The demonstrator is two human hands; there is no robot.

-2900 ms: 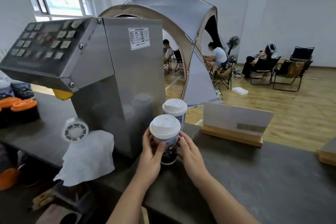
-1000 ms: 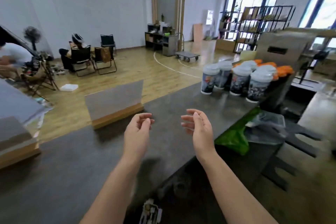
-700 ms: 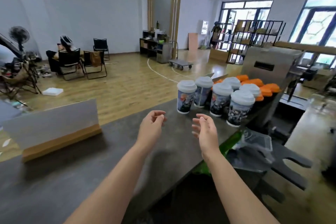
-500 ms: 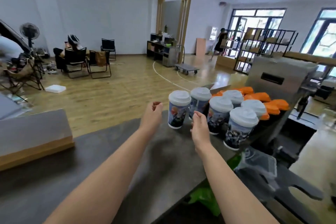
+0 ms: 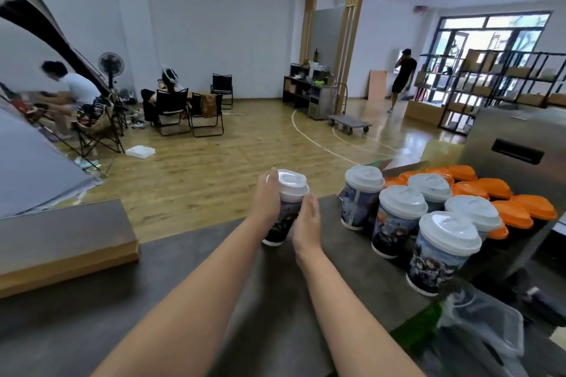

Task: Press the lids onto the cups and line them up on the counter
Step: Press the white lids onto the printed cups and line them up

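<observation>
Both hands, left hand (image 5: pixel 267 203) and right hand (image 5: pixel 306 223), clasp a printed paper cup (image 5: pixel 283 217) with a domed white plastic lid (image 5: pixel 291 183), centre frame, on the matte grey counter (image 5: pixel 92 315).

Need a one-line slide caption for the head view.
Both hands hold one lidded cup above the counter, left of five more lidded cups.

Lidded cups (image 5: pixel 398 217) crowd right; counter (image 5: pixel 183 269) leftward open
</observation>
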